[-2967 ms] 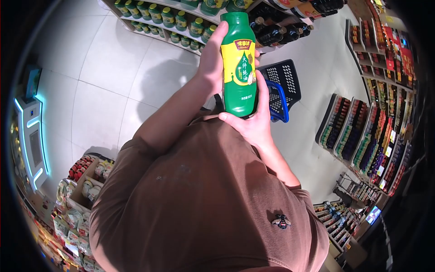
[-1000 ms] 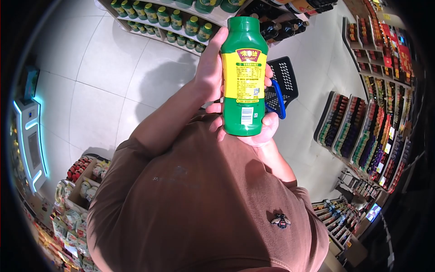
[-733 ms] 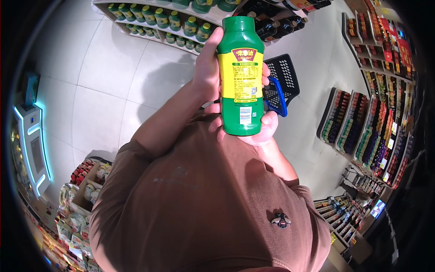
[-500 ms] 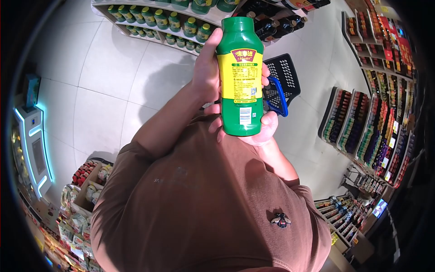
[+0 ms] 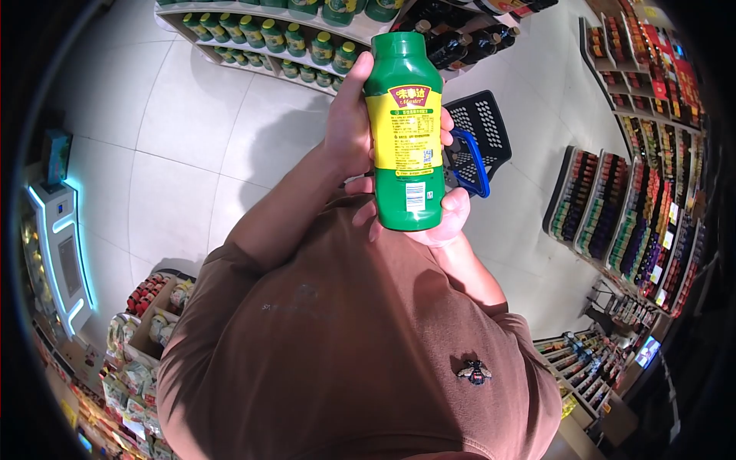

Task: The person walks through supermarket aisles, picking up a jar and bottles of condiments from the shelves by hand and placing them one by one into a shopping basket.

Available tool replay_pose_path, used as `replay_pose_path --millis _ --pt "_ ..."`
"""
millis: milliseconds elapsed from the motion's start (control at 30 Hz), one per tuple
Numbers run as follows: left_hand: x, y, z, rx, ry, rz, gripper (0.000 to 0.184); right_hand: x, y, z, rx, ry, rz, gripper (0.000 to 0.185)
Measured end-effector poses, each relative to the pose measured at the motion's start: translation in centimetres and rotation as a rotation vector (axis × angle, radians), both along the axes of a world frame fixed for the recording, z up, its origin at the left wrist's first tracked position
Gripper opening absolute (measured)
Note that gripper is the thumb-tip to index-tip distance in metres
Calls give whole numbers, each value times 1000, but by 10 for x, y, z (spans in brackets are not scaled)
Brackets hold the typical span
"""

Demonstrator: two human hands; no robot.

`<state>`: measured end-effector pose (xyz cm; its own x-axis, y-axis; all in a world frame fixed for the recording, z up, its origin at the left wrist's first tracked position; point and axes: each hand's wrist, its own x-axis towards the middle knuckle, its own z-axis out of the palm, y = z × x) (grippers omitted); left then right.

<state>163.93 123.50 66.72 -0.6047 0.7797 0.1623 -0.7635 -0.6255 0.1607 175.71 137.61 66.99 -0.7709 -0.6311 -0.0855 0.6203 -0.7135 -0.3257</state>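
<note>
A green bottle point(image 5: 406, 130) with a yellow label stands upright between my hands, its printed back side and barcode facing me. My left hand point(image 5: 349, 119) is wrapped round its left side, the thumb near the shoulder and the fingers hidden behind it. My right hand point(image 5: 452, 218) holds the lower right part, with its thumb beside the base and some fingertips showing at the left of the bottle. The bottle's green cap is on top.
A black basket point(image 5: 500, 138) with a blue handle point(image 5: 479, 165) is on the floor beyond the bottle. Shelves point(image 5: 264, 57) of green jars and dark bottles are at the top. Product racks point(image 5: 606, 207) stand at the right, packaged goods point(image 5: 126, 383) at the lower left, a lit machine point(image 5: 67, 257) far left.
Since the earliest frame the bottle has been turned from its front label to its back label, and my right hand has shifted its hold. Lately only the view has moved slightly.
</note>
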Motion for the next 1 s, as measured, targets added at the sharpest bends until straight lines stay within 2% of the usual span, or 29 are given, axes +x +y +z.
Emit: replay_pose_path --millis 200,400,467,500,533,567,633,767,867,933,967,1000 --pt "-3 10 -10 44 44 -24 98 -2 10 -2 5 28 -11 108" --pt "-2 44 -2 -229 162 33 74 1 46 -18 42 19 -54 105" --pt "-8 60 -10 -205 139 -7 72 2 61 -22 87 -7 -87 107" --pt "-9 70 -12 -203 127 -13 72 0 72 -18 45 24 -112 94" --pt "-10 82 -12 -200 114 -15 73 -1 88 -27 189 -3 -142 83" --pt "-10 92 -8 -305 91 26 72 -1 106 -43 331 -35 -167 71" --pt "-15 118 -9 -445 225 87 68 -7 139 -34 624 -67 -247 44" --pt "-26 178 -12 -855 565 172 62 -18 214 -41 959 60 -467 47" --pt "-24 239 -9 -1218 1033 214 66 -21 278 -44 899 2 -596 45" --pt "-30 277 -17 -1197 1324 136 68 -26 327 -24 739 -98 -520 45" --pt "-33 297 -16 -1221 1578 112 74 -29 347 -21 658 -143 -479 46" --pt "-33 313 -22 -1241 1692 45 79 -31 359 -27 726 -155 -445 46"
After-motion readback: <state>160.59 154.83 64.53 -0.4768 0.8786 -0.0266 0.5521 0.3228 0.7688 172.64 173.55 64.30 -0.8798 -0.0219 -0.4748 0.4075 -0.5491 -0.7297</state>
